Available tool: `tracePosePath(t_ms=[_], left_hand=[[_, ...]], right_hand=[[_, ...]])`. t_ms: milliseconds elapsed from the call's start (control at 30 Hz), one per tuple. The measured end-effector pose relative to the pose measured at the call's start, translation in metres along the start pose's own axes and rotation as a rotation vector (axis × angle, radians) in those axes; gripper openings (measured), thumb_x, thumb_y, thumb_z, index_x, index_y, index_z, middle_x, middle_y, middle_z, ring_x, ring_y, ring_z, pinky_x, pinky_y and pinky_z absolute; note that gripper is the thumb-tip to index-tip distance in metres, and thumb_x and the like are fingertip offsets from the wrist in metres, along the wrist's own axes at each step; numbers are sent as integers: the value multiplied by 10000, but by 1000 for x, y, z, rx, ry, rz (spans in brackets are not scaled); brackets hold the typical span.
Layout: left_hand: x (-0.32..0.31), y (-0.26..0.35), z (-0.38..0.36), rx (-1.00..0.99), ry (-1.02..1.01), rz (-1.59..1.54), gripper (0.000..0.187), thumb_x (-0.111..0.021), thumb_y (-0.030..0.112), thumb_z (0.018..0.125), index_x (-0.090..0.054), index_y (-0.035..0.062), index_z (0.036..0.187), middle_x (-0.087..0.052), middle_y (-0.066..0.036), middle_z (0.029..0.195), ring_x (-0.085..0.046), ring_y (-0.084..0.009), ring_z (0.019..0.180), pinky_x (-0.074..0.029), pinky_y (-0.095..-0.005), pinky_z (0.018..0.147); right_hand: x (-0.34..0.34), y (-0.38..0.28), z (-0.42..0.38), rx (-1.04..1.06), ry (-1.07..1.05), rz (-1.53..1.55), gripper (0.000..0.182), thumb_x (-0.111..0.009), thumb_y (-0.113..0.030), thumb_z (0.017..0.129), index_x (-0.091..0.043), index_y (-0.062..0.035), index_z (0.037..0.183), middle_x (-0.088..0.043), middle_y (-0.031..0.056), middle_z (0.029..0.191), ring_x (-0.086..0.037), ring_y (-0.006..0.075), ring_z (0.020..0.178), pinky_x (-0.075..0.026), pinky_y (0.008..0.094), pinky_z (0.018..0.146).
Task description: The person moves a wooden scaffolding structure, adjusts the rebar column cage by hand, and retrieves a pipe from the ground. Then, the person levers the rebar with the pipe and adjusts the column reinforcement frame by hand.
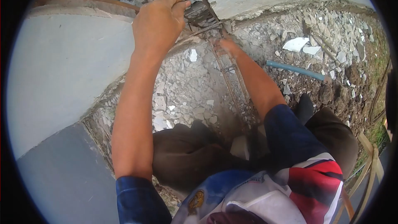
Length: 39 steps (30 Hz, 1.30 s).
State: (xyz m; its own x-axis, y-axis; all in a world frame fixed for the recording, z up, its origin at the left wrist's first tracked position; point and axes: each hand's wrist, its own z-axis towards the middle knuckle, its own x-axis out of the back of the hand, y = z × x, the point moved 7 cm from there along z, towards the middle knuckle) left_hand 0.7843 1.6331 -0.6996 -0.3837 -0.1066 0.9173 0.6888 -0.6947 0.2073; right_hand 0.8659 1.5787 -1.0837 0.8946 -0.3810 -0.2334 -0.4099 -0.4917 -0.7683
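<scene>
My left hand [159, 21] is raised and closed around a thin steel bar of a rusty rebar cage [195, 6] that stands against a grey wall. My right hand [227, 46] reaches lower and grips a vertical bar of the same rebar column [232, 79], which runs down into broken rubble. Its fingers are partly hidden behind the bars. Both forearms are bare, with blue sleeves at the elbows.
Grey plastered wall [62, 70] fills the left. Broken concrete rubble [186, 91] covers the ground. A blue pipe [294, 69] lies in the dirt at right. Wooden planks [371, 161] stand at the lower right. My knees in dark trousers [186, 153] are below.
</scene>
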Motion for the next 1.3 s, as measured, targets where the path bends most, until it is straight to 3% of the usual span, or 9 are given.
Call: tracePosePath(t_ms=[133,333,433,533,733,867,967,1167,1300], left_hand=[[0,-1,-1,0,-5,-18,239,-702,289,867,-741,62,931,-688,-171,766,-654,-339,692,-508,-386,646],[0,-1,-1,14,-8,1,229,-717,280,855,-742,65,930,-695,-161,788,-662,-326,707,-512,-373,658],[0,-3,-1,-5,24,-26,230,-724,279,850,-741,64,931,-697,-156,786,-664,-319,705,-513,-371,659],[0,-2,0,-10,33,-42,236,-725,285,851,-741,64,932,-698,-153,782,-665,-312,702,-512,-370,658],[0,-2,-3,36,-24,-67,237,-721,288,860,-740,62,929,-687,-137,741,-646,-292,661,-504,-365,644],[2,-2,0,-31,28,-41,238,-711,293,868,-739,68,938,-679,-124,716,-637,-285,642,-499,-368,632],[0,-3,-2,-14,5,-34,244,-702,303,875,-737,72,944,-678,-122,714,-636,-285,640,-498,-370,629],[-3,-4,-3,-34,27,13,253,-696,321,877,-731,79,942,-685,-132,733,-646,-310,664,-501,-386,629],[-3,-4,-1,-3,-6,35,259,-683,340,882,-731,93,946,-691,-139,756,-658,-333,700,-507,-405,641]], right_hand=[[29,22,49,4,-44,-462,943,-795,-269,775,-258,-74,1526,-671,129,1092,-648,203,838,-537,316,676],[14,-8,6,553,295,-332,713,-809,-260,749,-522,-35,1361,-714,122,890,-653,205,758,-524,346,737],[14,-9,22,275,143,-464,682,-807,-256,755,-538,-23,1336,-715,131,912,-651,204,753,-521,340,736],[26,2,38,529,186,-645,690,-791,-251,797,-486,19,1355,-638,59,751,-566,158,623,-475,327,570],[10,-4,18,171,-42,-148,472,-757,-235,840,-606,27,1202,-590,27,645,-410,86,432,-333,280,414],[28,-9,31,393,262,-662,432,-811,-293,750,-672,-16,1052,-680,189,752,-677,323,782,-518,407,709],[32,15,18,352,451,-626,335,-785,-230,745,-659,-15,969,-678,243,822,-670,382,829,-523,430,739],[39,20,6,543,504,-620,297,-749,-56,781,-566,-3,1009,-658,106,803,-627,162,715,-500,295,629],[47,10,-17,496,412,-112,246,-759,-46,770,-591,-26,949,-657,79,821,-603,169,710,-493,288,664]])
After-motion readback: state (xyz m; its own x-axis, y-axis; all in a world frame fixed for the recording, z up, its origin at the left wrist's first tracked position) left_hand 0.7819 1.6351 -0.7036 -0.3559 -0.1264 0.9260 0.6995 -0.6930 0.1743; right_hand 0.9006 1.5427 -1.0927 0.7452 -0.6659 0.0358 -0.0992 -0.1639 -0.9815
